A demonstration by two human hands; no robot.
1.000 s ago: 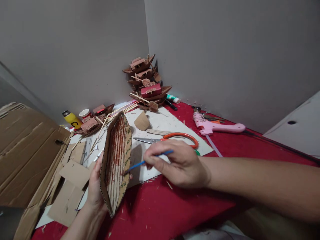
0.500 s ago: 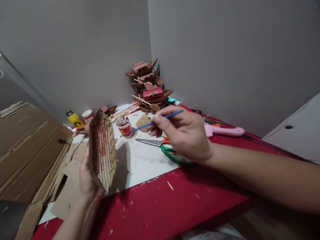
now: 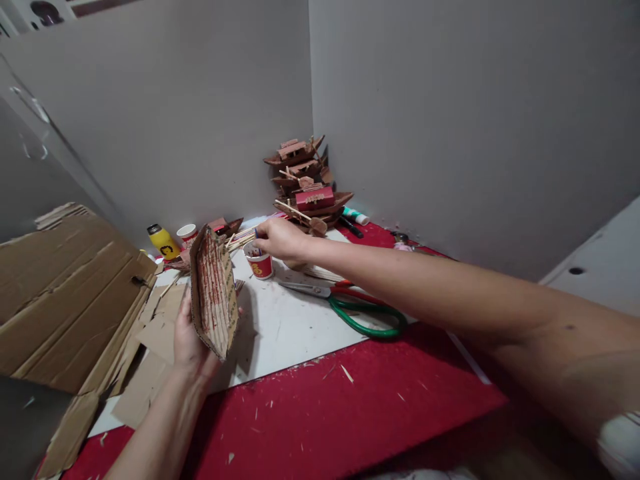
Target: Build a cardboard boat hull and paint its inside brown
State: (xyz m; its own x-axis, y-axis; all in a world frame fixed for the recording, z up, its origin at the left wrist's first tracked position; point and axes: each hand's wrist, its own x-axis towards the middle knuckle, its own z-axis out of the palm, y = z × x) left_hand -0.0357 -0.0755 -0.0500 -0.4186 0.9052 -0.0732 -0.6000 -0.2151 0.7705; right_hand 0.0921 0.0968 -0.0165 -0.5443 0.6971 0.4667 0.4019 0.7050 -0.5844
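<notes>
My left hand (image 3: 191, 339) grips a cardboard boat hull (image 3: 214, 293) from behind and below, its ribbed inside turned toward me and streaked with reddish-brown paint. Over the red paper cup (image 3: 261, 268), my right hand (image 3: 281, 239) pinches the blue paintbrush (image 3: 257, 233), whose lower end is down inside the cup. Dark paint marks the cup's inner wall. Below my right forearm lie scissors (image 3: 367, 328) with green and orange handles, the blades pointing left.
Finished model boats (image 3: 315, 199) are stacked in the corner. A yellow bottle (image 3: 163, 241) and a second paper cup (image 3: 187, 233) stand at the back left. Folded cardboard (image 3: 75, 300) fills the left side. Thin wooden sticks (image 3: 240, 240) lie behind the cup, and scraps dot the red tabletop (image 3: 310, 420).
My right hand has moved forward and left from in front of the scissors to the cup, taking the brush into it. My left hand still holds the hull; the view has shifted slightly.
</notes>
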